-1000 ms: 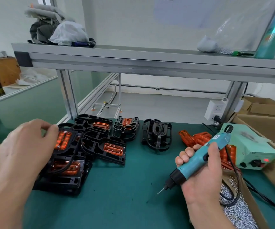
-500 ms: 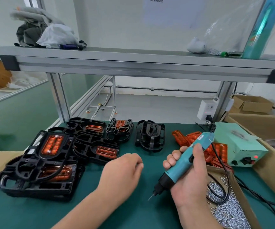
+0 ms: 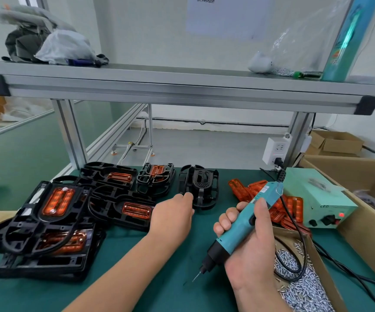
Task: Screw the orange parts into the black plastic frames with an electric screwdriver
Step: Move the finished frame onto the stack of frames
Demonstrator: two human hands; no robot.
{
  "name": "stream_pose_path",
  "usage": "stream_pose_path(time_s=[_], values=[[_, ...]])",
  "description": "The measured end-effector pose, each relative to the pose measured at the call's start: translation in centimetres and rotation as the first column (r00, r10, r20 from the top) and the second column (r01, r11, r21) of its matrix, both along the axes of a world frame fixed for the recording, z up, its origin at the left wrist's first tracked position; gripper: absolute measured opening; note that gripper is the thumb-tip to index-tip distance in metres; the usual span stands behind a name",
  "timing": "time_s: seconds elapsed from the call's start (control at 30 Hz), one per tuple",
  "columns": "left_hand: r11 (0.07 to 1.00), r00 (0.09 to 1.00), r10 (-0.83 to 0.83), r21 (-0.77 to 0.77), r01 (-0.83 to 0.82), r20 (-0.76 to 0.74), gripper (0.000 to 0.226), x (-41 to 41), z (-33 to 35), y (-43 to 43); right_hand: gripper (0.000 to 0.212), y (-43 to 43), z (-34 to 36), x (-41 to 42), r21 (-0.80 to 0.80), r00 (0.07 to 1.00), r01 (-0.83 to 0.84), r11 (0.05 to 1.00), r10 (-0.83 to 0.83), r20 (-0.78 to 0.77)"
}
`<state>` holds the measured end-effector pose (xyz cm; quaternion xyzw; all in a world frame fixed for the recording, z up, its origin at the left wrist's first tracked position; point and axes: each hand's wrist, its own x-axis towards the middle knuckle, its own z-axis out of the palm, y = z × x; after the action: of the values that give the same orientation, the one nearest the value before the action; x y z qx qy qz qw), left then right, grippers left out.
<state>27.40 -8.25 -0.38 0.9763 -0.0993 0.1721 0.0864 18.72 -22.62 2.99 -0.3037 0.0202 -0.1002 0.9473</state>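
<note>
a: status?
b: several fitted frames (image 3: 53,221) left of the left hand (image 3: 173,212). bare frame (image 3: 198,188) at its fingertips, grip unclear. right hand (image 3: 249,255) wraps the screwdriver (image 3: 236,228); loose orange parts (image 3: 240,190) beyond it, unfitted.

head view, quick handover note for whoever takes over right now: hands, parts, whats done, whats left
Left hand: fingers at the near-left edge of the empty black frame; grip unclear.
Right hand: holds the electric screwdriver, bit pointing down over the mat, off any part.
Done: frames with orange parts piled at left, apparently screwed.
Left: seat a loose orange part in the empty frame, then drive screws from the box.
</note>
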Motion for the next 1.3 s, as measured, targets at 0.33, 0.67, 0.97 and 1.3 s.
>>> stream_pose_path(time_s=[0.33, 0.67, 0.97, 1.3], values=[[0.998, 1.000, -0.008, 0.068, 0.006, 0.029, 0.015, 0.5, -1.0, -0.6, 0.039, 0.0, 0.1, 0.1, 0.019, 1.000, -0.005, 1.000, 0.005, -0.020], [0.999, 0.997, -0.016, 0.050, 0.012, 0.081, 0.019, 0.0, -0.9, 0.2, 0.039, 0.1, 0.1, 0.1, 0.030, 1.000, -0.006, 1.000, 0.007, -0.022], [0.995, 0.993, -0.027, 0.101, 0.016, 0.112, 0.041, -0.6, -0.2, 0.4, 0.039, 0.0, 0.2, 0.1, 0.043, 0.999, 0.011, 0.999, -0.010, -0.039], [0.994, 0.987, -0.065, 0.099, 0.051, 0.145, 0.044, -2.1, 1.0, 0.8, 0.039, -0.1, 0.1, 0.1, 0.049, 0.999, 0.013, 0.999, -0.011, -0.031]])
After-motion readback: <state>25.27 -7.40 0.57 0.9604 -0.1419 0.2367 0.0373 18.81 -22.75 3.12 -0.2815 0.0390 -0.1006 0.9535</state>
